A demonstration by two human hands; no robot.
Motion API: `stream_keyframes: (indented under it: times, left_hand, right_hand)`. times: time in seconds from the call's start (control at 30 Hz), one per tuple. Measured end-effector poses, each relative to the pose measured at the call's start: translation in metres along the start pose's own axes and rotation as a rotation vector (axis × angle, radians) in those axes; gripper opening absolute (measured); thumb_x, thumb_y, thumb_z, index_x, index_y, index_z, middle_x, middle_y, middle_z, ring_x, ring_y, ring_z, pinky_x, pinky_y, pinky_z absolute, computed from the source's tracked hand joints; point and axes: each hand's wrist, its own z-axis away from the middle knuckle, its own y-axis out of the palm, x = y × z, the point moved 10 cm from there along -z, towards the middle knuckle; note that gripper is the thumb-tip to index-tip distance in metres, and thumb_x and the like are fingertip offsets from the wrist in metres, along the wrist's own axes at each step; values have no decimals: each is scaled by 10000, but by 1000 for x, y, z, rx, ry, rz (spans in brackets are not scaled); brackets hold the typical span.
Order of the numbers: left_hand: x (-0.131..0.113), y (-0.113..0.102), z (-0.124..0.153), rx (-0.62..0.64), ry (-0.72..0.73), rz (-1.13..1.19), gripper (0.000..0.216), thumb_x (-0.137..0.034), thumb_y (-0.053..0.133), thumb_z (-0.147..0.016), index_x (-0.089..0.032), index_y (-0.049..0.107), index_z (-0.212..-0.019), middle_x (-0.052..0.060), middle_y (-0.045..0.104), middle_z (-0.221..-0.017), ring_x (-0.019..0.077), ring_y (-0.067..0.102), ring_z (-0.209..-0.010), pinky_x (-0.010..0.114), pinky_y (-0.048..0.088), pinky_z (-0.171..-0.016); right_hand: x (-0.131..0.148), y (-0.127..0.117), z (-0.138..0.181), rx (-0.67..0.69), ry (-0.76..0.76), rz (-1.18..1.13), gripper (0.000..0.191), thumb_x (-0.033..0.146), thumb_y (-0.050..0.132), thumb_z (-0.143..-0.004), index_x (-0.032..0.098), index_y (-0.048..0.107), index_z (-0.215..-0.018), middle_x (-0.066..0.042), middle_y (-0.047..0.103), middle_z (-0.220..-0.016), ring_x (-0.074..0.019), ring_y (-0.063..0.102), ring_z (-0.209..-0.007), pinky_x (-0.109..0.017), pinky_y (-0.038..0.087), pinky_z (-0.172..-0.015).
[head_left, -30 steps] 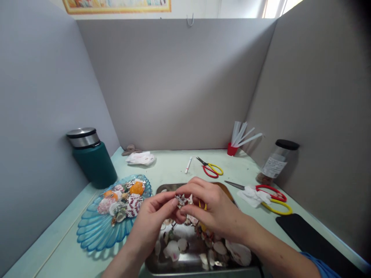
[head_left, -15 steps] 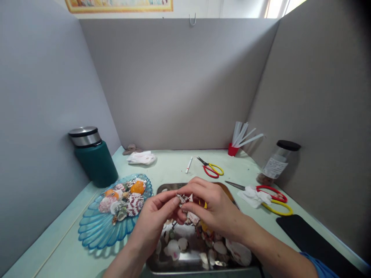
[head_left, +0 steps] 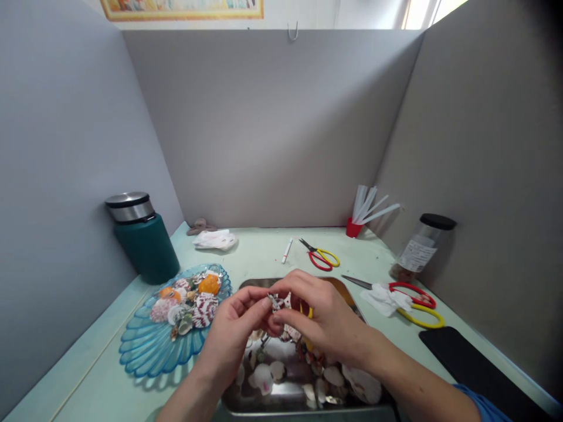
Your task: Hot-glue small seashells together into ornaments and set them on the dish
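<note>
Both my hands meet above a metal tray (head_left: 281,414) of shells. Between the pinched fingertips of my left hand (head_left: 244,319) and my right hand (head_left: 323,310) is a small silvery metal piece (head_left: 275,302), too small to make out fully. White and reddish shell pieces (head_left: 292,332) show just below it, partly covered by my fingers; whether they are joined to it I cannot tell. White shells (head_left: 264,377) lie in the tray under my hands. To the left, a blue scalloped dish (head_left: 143,351) bears orange, striped and pale shells (head_left: 205,309).
A green bottle (head_left: 147,249) stands behind the dish. Small scissors (head_left: 323,258) and a white pen (head_left: 287,251) lie beyond the tray. At right are larger scissors (head_left: 411,287) with white tissue, a jar (head_left: 416,255), a black flat object (head_left: 470,363) and a red cup (head_left: 353,228) of white strips.
My fingers have shifted slightly around the small silvery piece, which has turned a little. The dish, tray and scissors stay where they were.
</note>
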Motion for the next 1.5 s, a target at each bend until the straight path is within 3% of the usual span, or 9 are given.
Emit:
stream_keyframes:
  times: [0.47,0.77,1.03,1.2,1.5]
  left_hand:
    - [1,4,2,25,-31,45,143,-233,667,-778,-132,639,-875,29,650,-732,104,574,-572,241,484,-571]
    - [-1,1,3,29,-23,-51,103,-234,662,-775,-141,650,-819,-11,598,-561,82,515,-496,173,393,-457]
    - [0,1,1,45,-30,-86,85,-218,653,-768,-135,654,-786,-15,584,-527,78,493,-468,178,391,-459]
    - [4,3,2,40,-73,-68,171,-247,660,-769,-124,651,-888,-4,592,-571,78,504,-487,176,396,-461]
    - [4,5,3,48,-103,-18,261,-271,693,-748,-124,615,-949,18,618,-671,104,563,-538,194,434,-470]
  right_hand:
    - [0,1,0,11,-14,28,209,155,638,-798,178,616,-1004,-21,584,-897,-130,546,-753,-258,415,-699]
    - [5,4,1,71,-81,28,249,239,633,-824,184,589,-1062,-24,571,-896,-130,538,-745,-256,417,-698]
    - [7,8,3,118,-101,115,266,267,581,-859,187,570,-1112,-49,575,-929,-151,539,-763,-271,417,-691]
    - [3,11,2,126,-101,147,318,257,569,-867,215,542,-1181,-40,565,-939,-142,537,-751,-261,419,-686]
    - [0,6,1,91,-60,153,221,210,577,-852,178,569,-1069,-38,575,-923,-142,541,-749,-261,419,-680]
